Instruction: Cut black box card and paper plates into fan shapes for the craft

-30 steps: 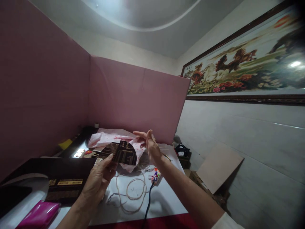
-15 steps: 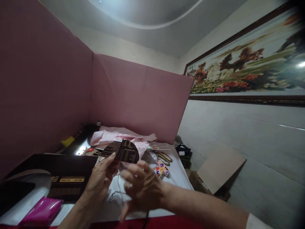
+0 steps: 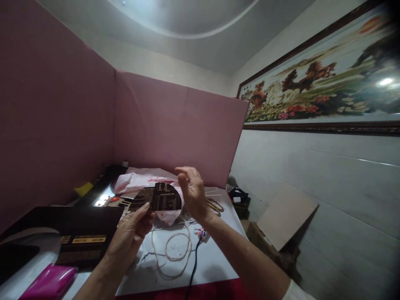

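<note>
My left hand (image 3: 133, 229) pinches the lower left edge of a black printed cardboard half-disc (image 3: 167, 198), thumb on top, its rounded side facing away from me. Just past the card's right end, my right hand (image 3: 194, 193) is raised with fingers stretched out and nothing visible in it. Below the hands, a loose coil of thin twine (image 3: 178, 246) lies on the white tabletop (image 3: 218, 260). A black cord (image 3: 195, 262) runs up to a small flower-patterned object (image 3: 202, 234), partly hidden by my right forearm.
Pink dotted cloth (image 3: 134, 182) lies behind the card. Gold scissor-like handles (image 3: 216, 205) show beyond my right wrist. On the left are a larger black cardboard sheet (image 3: 90, 227) with a curved cut-out and a magenta packet (image 3: 50, 283). Pink panels (image 3: 175, 133) stand at the back and left.
My right hand has moved up and away from in front of the card to its right end, uncovering the twine coil. My left hand still holds the card. The view has shifted slightly.
</note>
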Tool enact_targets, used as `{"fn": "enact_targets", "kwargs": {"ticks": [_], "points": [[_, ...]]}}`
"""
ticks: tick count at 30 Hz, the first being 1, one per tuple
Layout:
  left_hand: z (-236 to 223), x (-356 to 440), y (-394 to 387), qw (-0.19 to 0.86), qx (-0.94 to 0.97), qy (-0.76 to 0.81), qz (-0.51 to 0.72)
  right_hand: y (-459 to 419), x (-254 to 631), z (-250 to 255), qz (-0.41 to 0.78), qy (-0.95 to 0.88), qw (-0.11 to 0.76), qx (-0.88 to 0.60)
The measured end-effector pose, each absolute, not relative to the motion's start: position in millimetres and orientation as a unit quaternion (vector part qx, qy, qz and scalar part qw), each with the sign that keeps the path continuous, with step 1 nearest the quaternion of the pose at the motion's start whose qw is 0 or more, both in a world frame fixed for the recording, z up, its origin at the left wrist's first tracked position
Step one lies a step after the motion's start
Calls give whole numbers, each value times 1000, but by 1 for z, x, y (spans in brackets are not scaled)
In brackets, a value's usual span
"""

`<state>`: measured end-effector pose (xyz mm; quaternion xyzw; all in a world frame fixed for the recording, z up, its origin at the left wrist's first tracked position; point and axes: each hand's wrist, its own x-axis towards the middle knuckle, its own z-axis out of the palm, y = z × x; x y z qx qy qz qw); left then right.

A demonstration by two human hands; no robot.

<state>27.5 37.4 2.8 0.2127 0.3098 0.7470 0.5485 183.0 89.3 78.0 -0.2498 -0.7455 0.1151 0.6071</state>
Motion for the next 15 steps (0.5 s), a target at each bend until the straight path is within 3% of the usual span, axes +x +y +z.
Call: {"fn": "enact_targets", "kwargs": {"ticks": [5,7,15], "points": [[0,27,37,552,229,315,738,82,170,41,493,-658,479,-307],[0,27,37,555,240,316,731,77,169,34,544,-638,454,-300],[3,32,35,557,283,331,707,74,168,19,606,-568,496,-253]]}}
